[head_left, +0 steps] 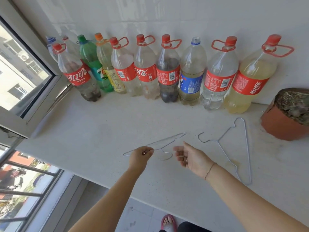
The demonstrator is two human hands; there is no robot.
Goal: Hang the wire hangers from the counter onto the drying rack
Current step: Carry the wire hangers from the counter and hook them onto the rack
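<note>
Two thin wire hangers are on the pale counter (83,131). My left hand (140,157) pinches the nearer wire hanger (168,139) at its neck; its hook curls toward me between my hands. My right hand (192,159) hovers just right of that hook, fingers apart, holding nothing. The second wire hanger (245,148) lies flat to the right, hook pointing left. No drying rack is in view.
A row of several large plastic soda bottles (167,69) lines the tiled back wall. A terracotta plant pot (287,114) sits at the right edge. An open window (25,72) is on the left. My sandalled foot (168,222) shows on the floor below the counter edge.
</note>
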